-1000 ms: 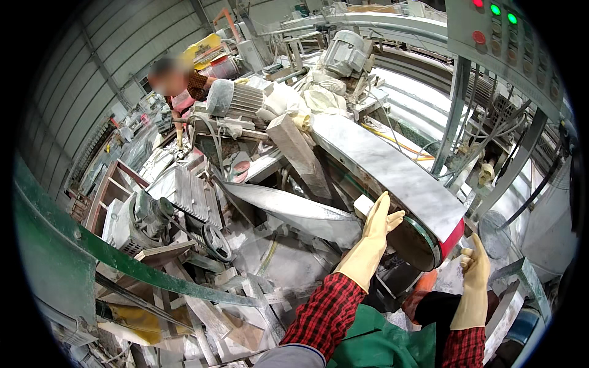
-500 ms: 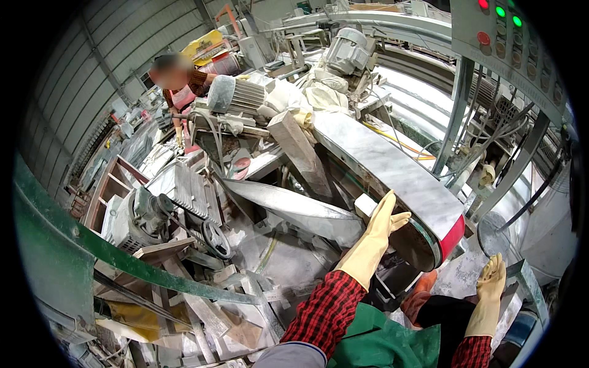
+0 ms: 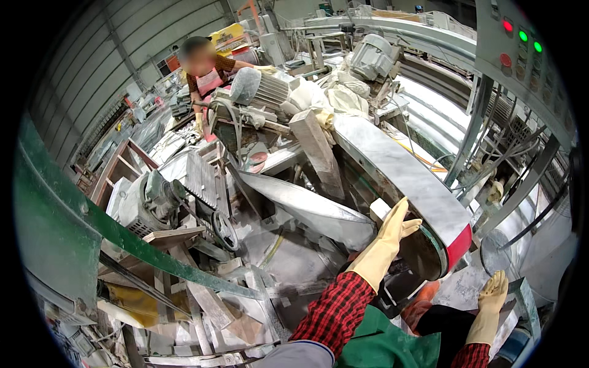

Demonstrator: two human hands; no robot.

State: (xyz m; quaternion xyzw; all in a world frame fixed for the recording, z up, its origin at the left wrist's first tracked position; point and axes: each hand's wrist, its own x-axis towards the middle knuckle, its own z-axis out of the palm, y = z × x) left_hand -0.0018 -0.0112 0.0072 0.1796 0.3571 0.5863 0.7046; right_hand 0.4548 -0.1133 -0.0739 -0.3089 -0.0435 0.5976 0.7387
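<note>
A cream rubber glove covers my left hand [image 3: 390, 238], its fingers stretched out and the thumb apart, with nothing held. It is beside the near end of a long belt conveyor, whose top surface [image 3: 408, 168] is marbled grey-white with a red strip [image 3: 459, 246] at the end. Just past the wrist side of the fingers sits a small white block [image 3: 380, 210]; whether I touch it cannot be made out. My right hand [image 3: 491, 303], gloved alike, is raised on the right of the conveyor's end, fingers extended and holding nothing, near a green metal frame [image 3: 526, 306].
A control box [image 3: 521, 55] with lit lamps hangs at upper right. Electric motors [image 3: 374, 56], a tilted wooden beam [image 3: 316, 150] and a curved metal guard [image 3: 304, 202] lie ahead. A green rail [image 3: 153, 264] crosses the left. Another person [image 3: 208, 80] stands at the far left.
The view has turned a little, so the surroundings sit farther right and lower. My hands keep nearly the same pose. The other person's arm stretches out farther over the machinery.
</note>
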